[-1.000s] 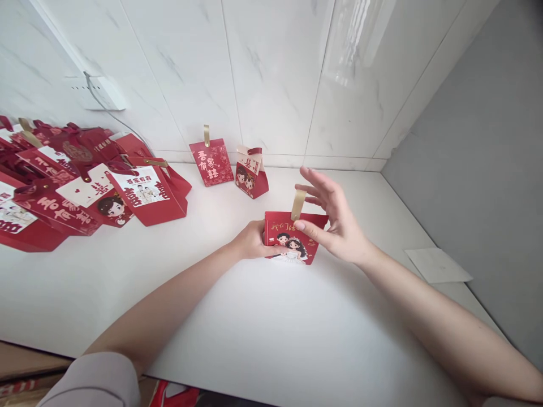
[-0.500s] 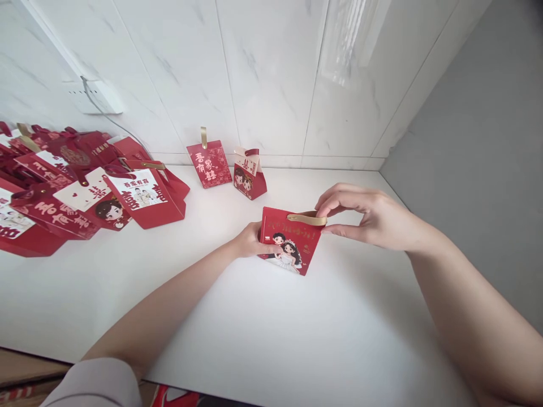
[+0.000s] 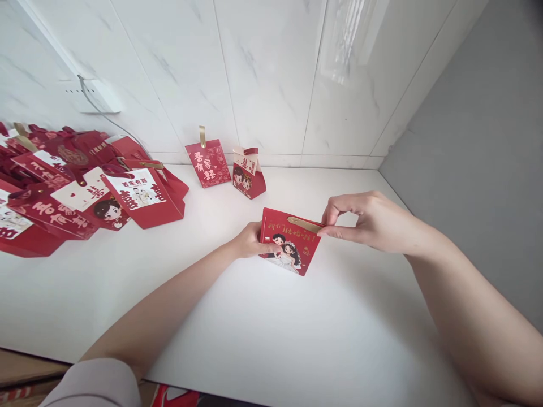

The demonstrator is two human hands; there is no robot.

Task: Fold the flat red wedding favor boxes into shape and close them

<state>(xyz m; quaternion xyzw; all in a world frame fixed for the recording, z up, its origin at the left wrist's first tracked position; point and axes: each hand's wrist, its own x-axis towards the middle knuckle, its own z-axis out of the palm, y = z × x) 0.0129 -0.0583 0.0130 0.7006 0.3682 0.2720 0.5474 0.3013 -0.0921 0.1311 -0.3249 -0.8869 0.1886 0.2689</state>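
A red gift box point(image 3: 292, 226) printed with a cartoon wedding couple stands tilted between my hands on the white table. Its left edge is gripped by my left hand point(image 3: 250, 240), with the thumb across the front and the other fingers hidden behind. At the upper right corner, my right hand point(image 3: 360, 220) pinches the end of the gold ribbon strap point(image 3: 305, 225) between thumb and fingers. The strap lies nearly flat along the box's top edge.
Several red and white gift boxes point(image 3: 144, 198) crowd the table's left side. Against the tiled wall stand a red box with a gold loop point(image 3: 207, 164) and a smaller box point(image 3: 249, 175). A cable point(image 3: 106, 116) hangs from a wall socket point(image 3: 95, 96).
My right hand has drawn the gold strap down from a raised arch, so it now lies flatter against the box's top edge. My left hand has kept its grip.
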